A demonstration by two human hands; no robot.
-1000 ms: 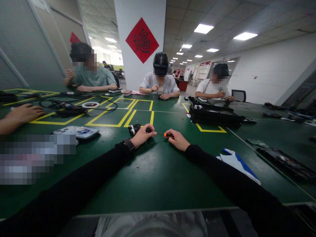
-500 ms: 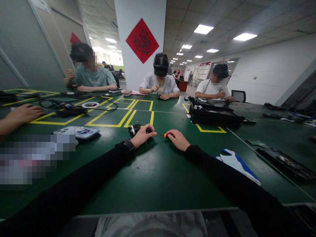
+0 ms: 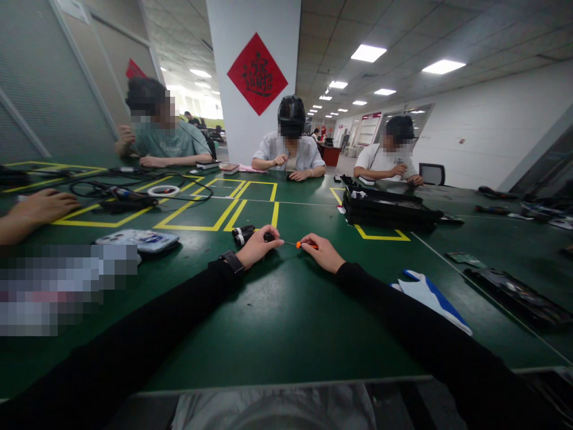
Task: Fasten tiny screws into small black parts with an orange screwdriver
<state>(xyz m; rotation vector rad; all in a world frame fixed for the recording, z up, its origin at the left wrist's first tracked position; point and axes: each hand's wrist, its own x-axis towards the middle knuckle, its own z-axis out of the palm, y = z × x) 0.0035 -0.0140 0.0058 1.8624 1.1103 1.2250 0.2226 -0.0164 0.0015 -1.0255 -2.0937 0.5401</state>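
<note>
Over the green table, a screwdriver (image 3: 312, 245) with an orange and black handle is pinched in the fingertips of my right hand (image 3: 327, 254). Its thin shaft points left and reaches the fingertips of my left hand (image 3: 257, 248). That hand is closed around a small dark rounded part (image 3: 268, 236), mostly covered by the fingers; its kind is not clear. Just behind the left knuckles lies a black bundle with white bands (image 3: 243, 235), possibly a tied cable. I cannot tell whether it joins the part in my hand.
A blue-white glove (image 3: 432, 301) lies to the right, near an opened dark device (image 3: 519, 295). A black casing (image 3: 389, 209) stands farther back. Left are a patterned case (image 3: 138, 240), cables (image 3: 129, 197) and another person's hand (image 3: 45, 206). Several people sit across the table (image 3: 304, 334).
The fingers of my right hand have shifted slightly on the screwdriver, and more of its orange handle shows. My left hand has stayed in place.
</note>
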